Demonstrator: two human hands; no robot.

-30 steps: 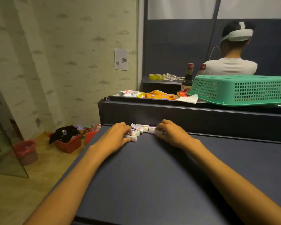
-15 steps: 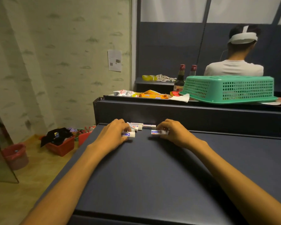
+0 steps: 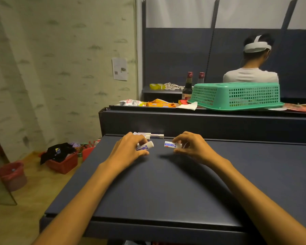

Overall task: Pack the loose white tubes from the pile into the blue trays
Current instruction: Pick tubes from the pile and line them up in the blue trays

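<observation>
Compared with half a second ago, both your hands have drawn back from the pile of tubes (image 3: 149, 135) at the far edge of the dark table (image 3: 157, 188), each carrying a tube. Your left hand (image 3: 129, 151) curls round a white tube (image 3: 147, 145), its cap end pointing right and slightly up. Your right hand (image 3: 193, 147) pinches a second tube (image 3: 171, 144) lying nearly level, its long axis left to right, flat end toward the left hand
</observation>
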